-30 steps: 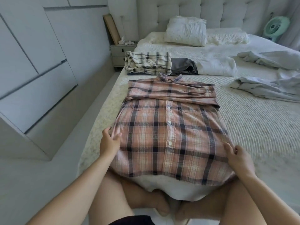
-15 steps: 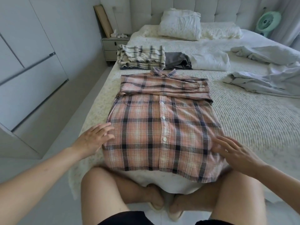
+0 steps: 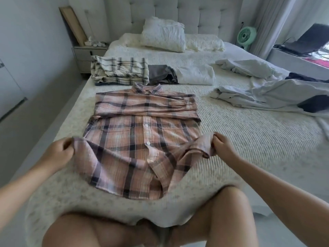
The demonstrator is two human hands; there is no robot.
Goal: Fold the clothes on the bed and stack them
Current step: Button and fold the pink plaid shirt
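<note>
Both grips clamped on the pink plaid shirt (image 3: 142,139): left hand (image 3: 57,154) pinches the bottom-left hem corner, right hand (image 3: 222,148) pinches the bottom-right one. Hem is lifted off the bed (image 3: 249,148); the rest of the shirt lies flat, buttons up, sleeves folded across the chest just below the collar.

Progress, judged from the layout:
- Beyond the shirt's collar: folded cream plaid piece (image 3: 121,72), with a grey piece (image 3: 162,75) and a folded white piece (image 3: 195,75) in a row to its right. These look done, though they sit side by side, not as one stack.
- This shirt: sleeves in, bottom-up fold is the step in hand.
- Right of the shirt, well apart: loose pale-blue garments (image 3: 267,98) and something dark (image 3: 313,104), unfolded.

Roughly halfway, I'd say. Left: finish this fold, do the loose pile, then stack everything.
</note>
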